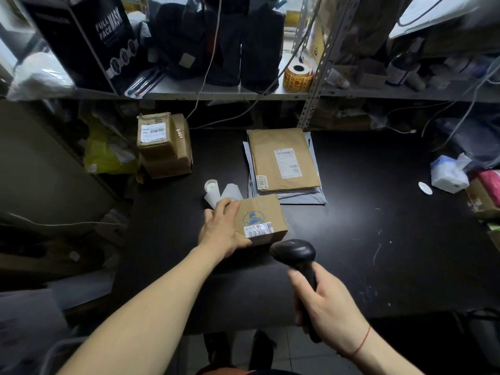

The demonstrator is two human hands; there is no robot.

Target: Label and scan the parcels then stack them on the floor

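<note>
A small cardboard parcel (263,216) with a blue logo and a white barcode label lies on the black table (378,212). My left hand (223,228) grips its left side, thumb under the near edge. My right hand (322,301) holds a black barcode scanner (295,253) by its handle, the scanner head just in front of the parcel's label. Behind the parcel lies a brown padded envelope (282,159) with a shipping label, on top of grey mailers. Two stacked labelled boxes (163,143) stand at the table's back left.
White label-backing rolls (216,189) lie left of the parcel. A metal shelf (216,90) at the back carries a black mask box, dark bags and a yellow sticker roll (297,77). A white tissue pack (449,174) sits at the right edge. Cluttered bags fill the left.
</note>
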